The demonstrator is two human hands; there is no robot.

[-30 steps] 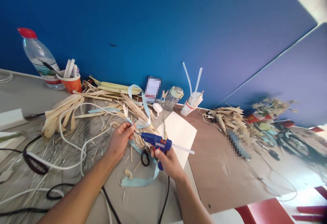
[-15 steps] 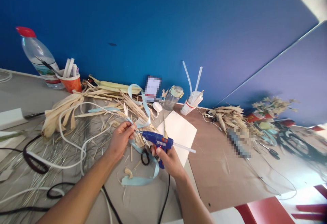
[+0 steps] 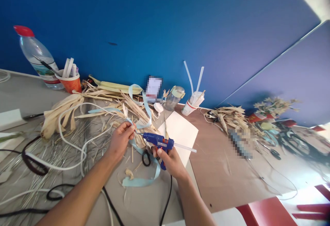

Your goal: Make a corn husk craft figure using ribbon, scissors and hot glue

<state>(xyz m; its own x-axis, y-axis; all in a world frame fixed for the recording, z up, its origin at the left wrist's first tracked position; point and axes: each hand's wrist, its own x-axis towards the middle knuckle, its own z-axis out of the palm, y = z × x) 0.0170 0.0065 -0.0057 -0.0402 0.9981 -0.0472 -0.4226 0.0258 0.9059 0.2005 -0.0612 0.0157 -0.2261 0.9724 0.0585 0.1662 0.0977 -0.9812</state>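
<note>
Left hand had thumb and fingers pinched on a thin blue-wrapped piece above the table; right hand was wrapped round the glue gun. Nozzle sat right by those fingertips, so imo one slip could've meant a burn or misplaced glue. Versus half a second earlier? Barely different, bottle just sat slightly further left in view.

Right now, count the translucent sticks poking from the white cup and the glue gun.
3: two sticks in the white cup, one in the glue gun; more may be hidden.
</note>
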